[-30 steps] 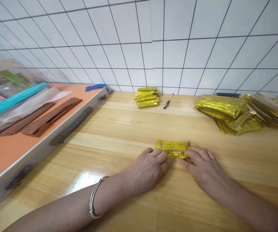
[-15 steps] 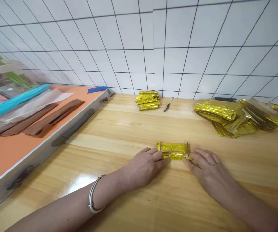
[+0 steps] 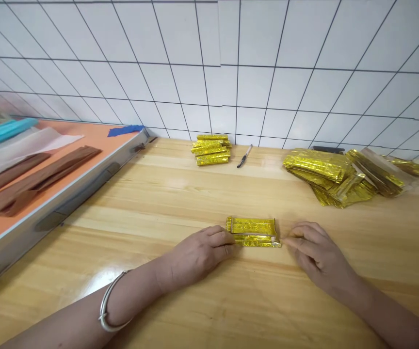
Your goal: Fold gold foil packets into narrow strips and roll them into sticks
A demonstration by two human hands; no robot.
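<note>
A strip of shiny gold foil (image 3: pixel 253 227), folded lengthwise into a flat packet, lies on the wooden table. A pale slip shows at its lower right corner. My left hand (image 3: pixel 202 249) holds the packet's left end, with fingers and thumb closed at its lower left corner. At the right end, my right hand (image 3: pixel 316 252) is beside the packet, its fingers loosely bent and slightly apart. Nothing shows between them; the forefinger tip comes very close to the packet's lower right corner, and whether it touches cannot be seen.
A small stack of folded gold pieces (image 3: pixel 211 150) lies near the tiled wall, with a pen (image 3: pixel 245 156) beside it. At the right is a larger pile of gold foil sheets (image 3: pixel 326 169). An orange-topped board (image 3: pixel 96 133) on the left bears brown, white and turquoise strips.
My right hand has drawn back slightly from the packet's right end. My left hand now covers less of its lower edge. The view has shifted, so everything appears further left.
</note>
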